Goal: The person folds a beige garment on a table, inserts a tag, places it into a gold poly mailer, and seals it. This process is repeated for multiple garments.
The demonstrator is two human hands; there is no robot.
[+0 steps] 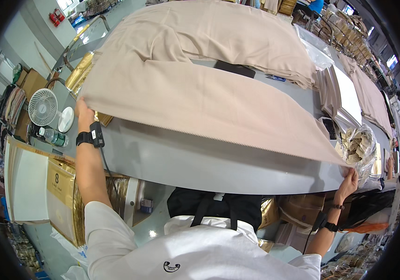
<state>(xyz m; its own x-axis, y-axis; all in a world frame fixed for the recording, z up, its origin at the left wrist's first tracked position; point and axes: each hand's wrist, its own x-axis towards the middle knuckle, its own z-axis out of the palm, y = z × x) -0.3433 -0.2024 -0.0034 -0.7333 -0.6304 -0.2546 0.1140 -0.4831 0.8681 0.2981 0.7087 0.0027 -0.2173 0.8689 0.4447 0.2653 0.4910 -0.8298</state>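
A wide beige fabric piece [200,101] stretches across the grey table [186,164], its stitched near edge spanning between my two hands. At the left, my left hand [83,109] grips one near corner of it. Far to the right, my right hand [349,180] pinches the other corner, close to the table's front edge. Behind lies a stack of beige fabric [228,35], folded over and rumpled at the left. Between the stack and the stretched piece, a dark flat object [235,69] and a small blue tool [275,77] show.
A white fan [43,107] and a plastic water bottle [53,136] stand at the left. At the right are white card sheets [341,94] and a clear plastic bag with crumpled paper [357,147]. Gold packets [61,185] sit in a box below the table's left side.
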